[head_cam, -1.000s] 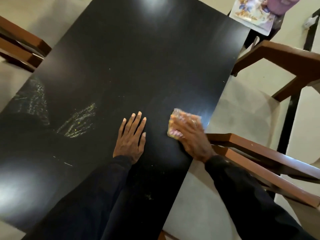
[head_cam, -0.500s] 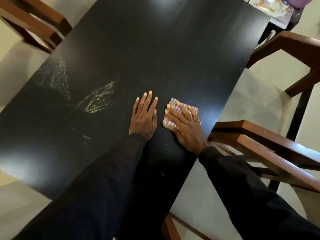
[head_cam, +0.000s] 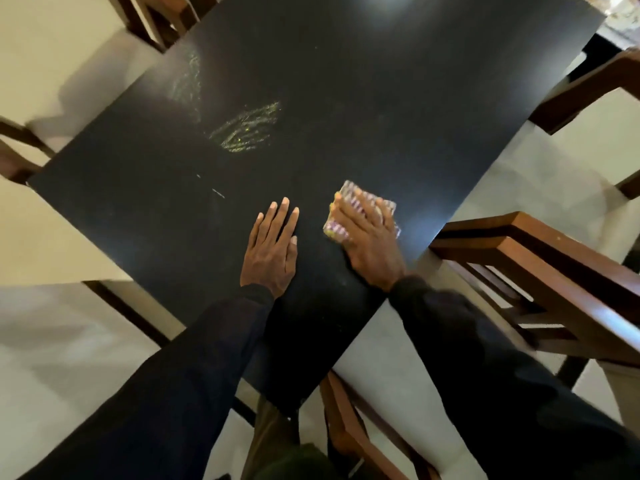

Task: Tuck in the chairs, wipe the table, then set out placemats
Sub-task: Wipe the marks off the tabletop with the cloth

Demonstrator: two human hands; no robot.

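The right hand lies flat on the cloth, fingers spread straight and pressing it to the table, not gripping it. Just left of the cloth, apart from it, the left hand rests palm down with straight fingers, holding nothing.

The wiping looks unfinished. A yellow-green smear lies up and left of the cloth, and a fainter one farther that way.

With only a flat palm on it, the cloth could bunch or slide out from under the hand on a quick stroke. It could also spread the smear rather than lift it. The left hand sits close to the cloth on the smear side, so a sweep that way would have to pass ahead of its fingertips or bump it.

The table edge runs near the right of the cloth, with a wooden chair just beyond it. A stroke that way could push the cloth off or knock knuckles on the chair rail. Up and left of the cloth the dark top gives the widest room.
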